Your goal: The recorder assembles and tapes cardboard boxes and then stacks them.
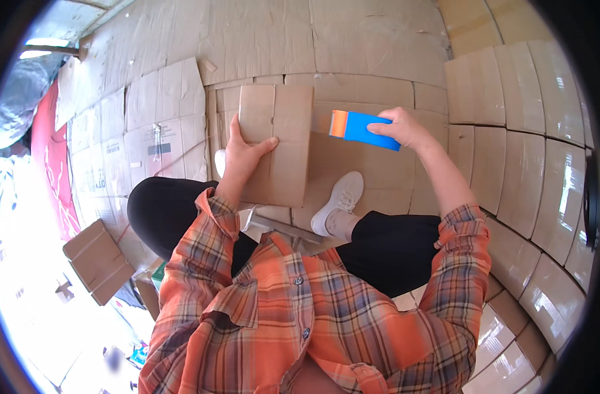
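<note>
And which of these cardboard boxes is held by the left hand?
The box left of the blue tool: the left hand grips its left side. No hand touches the stacked boxes at right.

Your head-worn camera looks down past your nearby plaid shirt [241, 341] (through a wide fisheye lens) onto your left hand [245, 154] and right hand [408, 130].

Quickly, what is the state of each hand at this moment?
Left hand: holding the cardboard box by its left side, thumb on top.
Right hand: closed on the blue-and-orange oblong object.
</note>
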`<action>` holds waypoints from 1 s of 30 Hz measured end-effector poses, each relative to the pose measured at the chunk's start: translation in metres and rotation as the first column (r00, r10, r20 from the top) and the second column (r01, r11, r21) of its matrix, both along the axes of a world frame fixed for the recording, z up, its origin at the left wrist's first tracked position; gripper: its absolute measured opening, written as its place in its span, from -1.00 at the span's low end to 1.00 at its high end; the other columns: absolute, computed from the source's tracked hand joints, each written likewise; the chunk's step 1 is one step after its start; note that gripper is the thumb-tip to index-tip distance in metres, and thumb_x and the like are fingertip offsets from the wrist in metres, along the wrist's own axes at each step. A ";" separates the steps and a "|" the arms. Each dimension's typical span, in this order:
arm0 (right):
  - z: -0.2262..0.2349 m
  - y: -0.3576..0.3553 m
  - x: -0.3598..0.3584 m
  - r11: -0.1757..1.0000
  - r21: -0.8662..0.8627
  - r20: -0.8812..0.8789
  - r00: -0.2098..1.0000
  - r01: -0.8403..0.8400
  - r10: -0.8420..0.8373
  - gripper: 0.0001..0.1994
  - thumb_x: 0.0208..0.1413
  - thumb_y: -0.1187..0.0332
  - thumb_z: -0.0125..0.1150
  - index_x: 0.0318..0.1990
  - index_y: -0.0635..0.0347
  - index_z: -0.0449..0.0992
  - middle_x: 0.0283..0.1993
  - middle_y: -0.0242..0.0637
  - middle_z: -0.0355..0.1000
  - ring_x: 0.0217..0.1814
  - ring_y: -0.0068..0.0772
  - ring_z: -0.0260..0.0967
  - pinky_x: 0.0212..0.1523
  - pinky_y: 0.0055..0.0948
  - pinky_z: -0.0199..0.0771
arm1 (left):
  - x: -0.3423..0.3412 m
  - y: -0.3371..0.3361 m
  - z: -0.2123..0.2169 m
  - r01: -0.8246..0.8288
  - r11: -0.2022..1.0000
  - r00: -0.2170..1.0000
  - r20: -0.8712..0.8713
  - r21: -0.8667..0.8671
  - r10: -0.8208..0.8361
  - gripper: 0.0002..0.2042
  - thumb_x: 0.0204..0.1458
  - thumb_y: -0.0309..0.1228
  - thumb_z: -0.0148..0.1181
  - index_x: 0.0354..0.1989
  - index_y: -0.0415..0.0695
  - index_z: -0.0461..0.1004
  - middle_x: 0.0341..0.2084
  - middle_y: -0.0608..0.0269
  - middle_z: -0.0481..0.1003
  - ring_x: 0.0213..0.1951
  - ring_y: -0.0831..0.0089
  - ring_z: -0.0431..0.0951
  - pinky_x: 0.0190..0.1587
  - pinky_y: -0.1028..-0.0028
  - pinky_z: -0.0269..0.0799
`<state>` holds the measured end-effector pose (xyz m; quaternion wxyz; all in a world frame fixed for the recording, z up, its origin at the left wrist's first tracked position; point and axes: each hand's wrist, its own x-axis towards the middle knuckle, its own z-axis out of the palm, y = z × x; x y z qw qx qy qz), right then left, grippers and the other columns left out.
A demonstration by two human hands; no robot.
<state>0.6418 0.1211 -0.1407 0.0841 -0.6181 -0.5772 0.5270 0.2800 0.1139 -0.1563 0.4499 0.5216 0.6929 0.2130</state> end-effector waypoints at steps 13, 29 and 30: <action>-0.007 0.066 -0.058 0.988 -0.142 0.154 0.984 -0.065 0.086 -0.63 -0.15 0.13 0.32 -0.43 0.36 0.56 -0.49 -0.17 0.49 -0.46 -0.43 0.43 -0.38 -0.41 0.43 | 0.001 0.001 0.004 0.029 1.000 0.999 0.016 0.007 -0.029 0.01 -0.33 -0.23 0.47 0.30 -0.19 -0.08 -0.01 -0.16 0.39 0.01 0.06 0.44 0.05 0.27 0.36; 0.070 -0.020 -0.058 0.966 0.230 0.344 0.919 0.114 -0.191 -0.65 -0.06 0.11 0.26 -0.42 0.30 0.56 -0.60 -0.22 0.43 -0.55 -0.47 0.39 -0.51 -0.46 0.38 | -0.003 -0.017 -0.004 0.090 0.868 0.956 -0.287 0.488 0.063 -0.04 -0.30 -0.19 0.46 0.30 -0.13 -0.01 0.11 -0.10 0.22 0.16 -0.02 0.24 0.16 0.21 0.23; 0.086 -0.030 -0.062 0.940 0.284 0.178 0.953 0.190 -0.246 -0.66 -0.05 0.13 0.27 -0.41 0.31 0.55 -0.59 -0.30 0.40 -0.53 -0.57 0.34 -0.50 -0.51 0.36 | -0.007 -0.020 0.007 0.150 0.810 0.953 -0.302 0.567 0.035 -0.17 -0.23 -0.22 0.42 0.24 -0.16 0.10 0.09 -0.04 0.26 0.15 0.03 0.25 0.17 0.17 0.18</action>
